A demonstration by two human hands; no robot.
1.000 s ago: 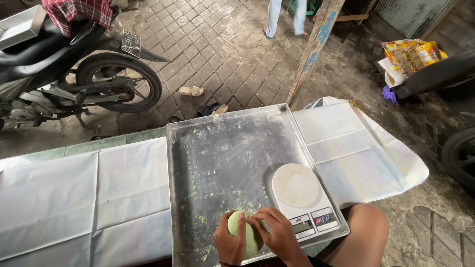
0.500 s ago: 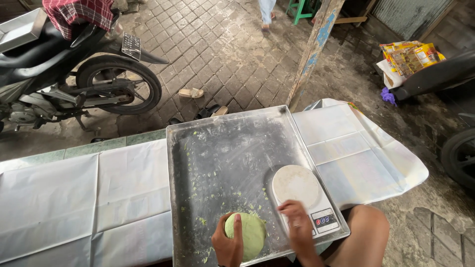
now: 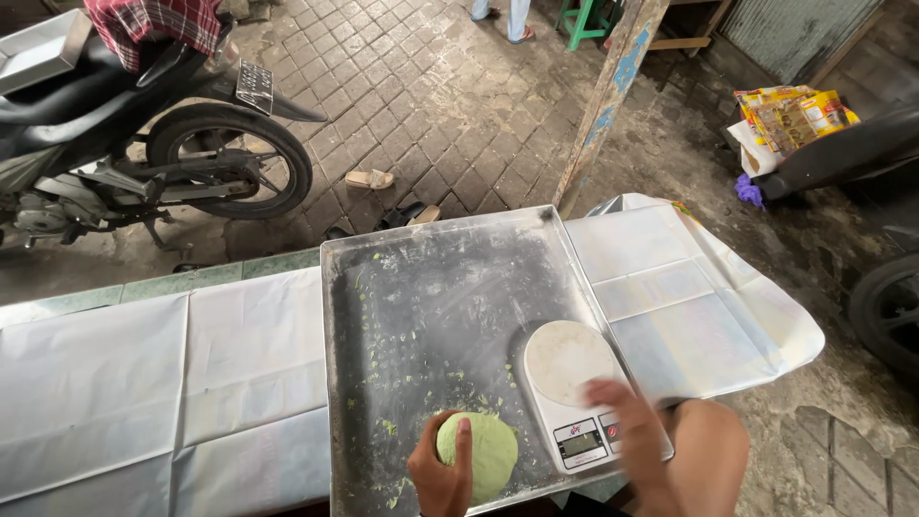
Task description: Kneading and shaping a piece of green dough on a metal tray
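A round lump of pale green dough (image 3: pixel 483 452) rests on a large floured metal tray (image 3: pixel 431 306). My left hand (image 3: pixel 442 471) clasps the dough from its near left side, thumb lying over the top. My right hand (image 3: pixel 627 433) is blurred with motion, fingers apart, hovering over the front right corner of a small white digital scale (image 3: pixel 572 388). The scale sits in the tray's near right corner and its round plate is bare. Green crumbs are scattered over the tray.
The tray lies on a long table covered in white paper (image 3: pixel 144 383). Beyond the table are a brick floor, a parked motorcycle (image 3: pixel 144 153) at far left, a wooden post (image 3: pixel 603 105), sandals (image 3: pixel 369 179), and another person's legs (image 3: pixel 498 14) at the top.
My right hand has left the dough and swung right to the scale's front corner. The dough, earlier cupped by both hands, is now held by the left hand alone.
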